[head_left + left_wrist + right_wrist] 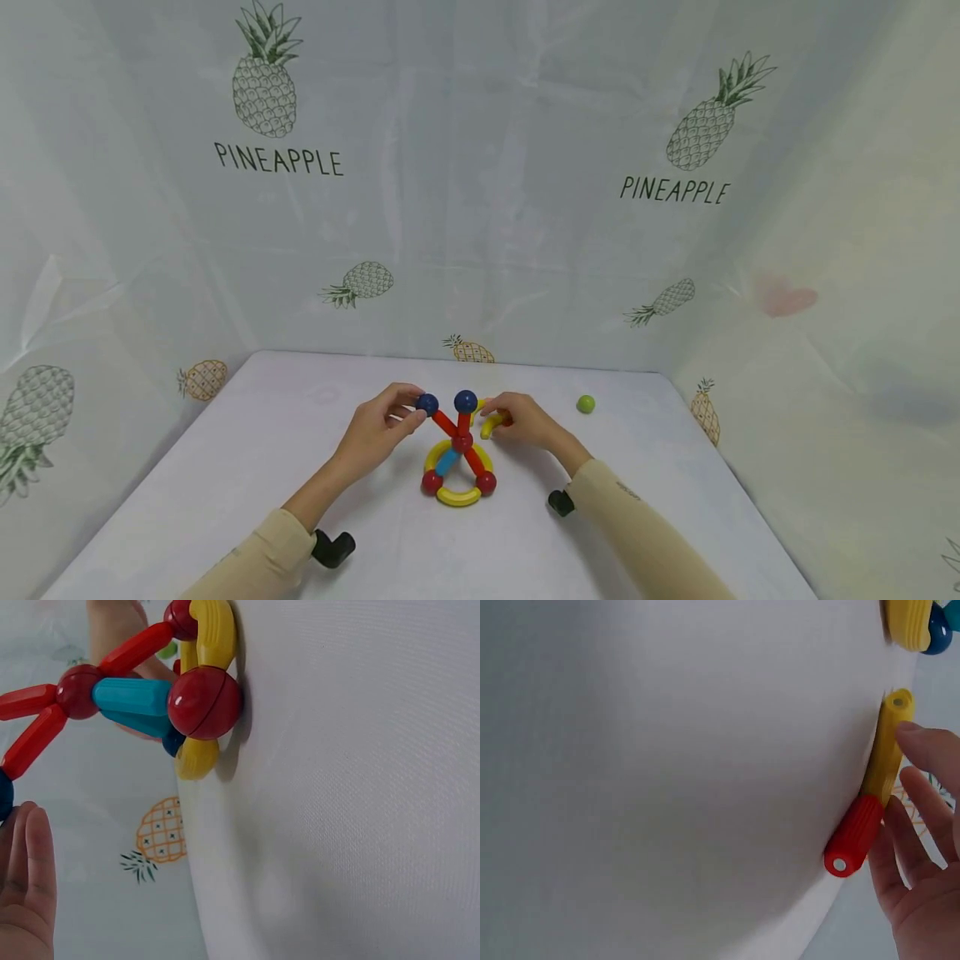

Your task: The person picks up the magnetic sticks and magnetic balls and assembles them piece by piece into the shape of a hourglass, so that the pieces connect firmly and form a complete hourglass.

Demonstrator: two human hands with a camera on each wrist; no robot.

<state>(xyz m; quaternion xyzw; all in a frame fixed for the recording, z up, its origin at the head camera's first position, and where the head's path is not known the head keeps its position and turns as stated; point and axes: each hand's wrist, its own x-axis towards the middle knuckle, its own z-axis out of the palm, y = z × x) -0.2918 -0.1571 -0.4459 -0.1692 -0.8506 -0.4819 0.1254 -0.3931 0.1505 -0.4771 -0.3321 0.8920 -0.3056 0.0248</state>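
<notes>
A magnetic ball-and-rod figure (462,443) stands mid-table on a ring of yellow curved rods, with red and blue rods (131,696) rising to a red ball. From it two red rods lead up to dark blue balls. My left hand (386,425) holds the left upper blue ball (427,405) between thumb and fingers. Right of the figure, my right hand (528,421) has its thumb on a yellow curved rod (887,746), the other fingers at its far side. A red rod (855,836) adjoins that yellow rod's end, hidden from the head view.
A small green ball (586,404) lies at the table's back right. Another yellow piece (477,407) shows between the figure and my right hand. Pale sheets printed with pineapples hang behind and beside the white table (390,542).
</notes>
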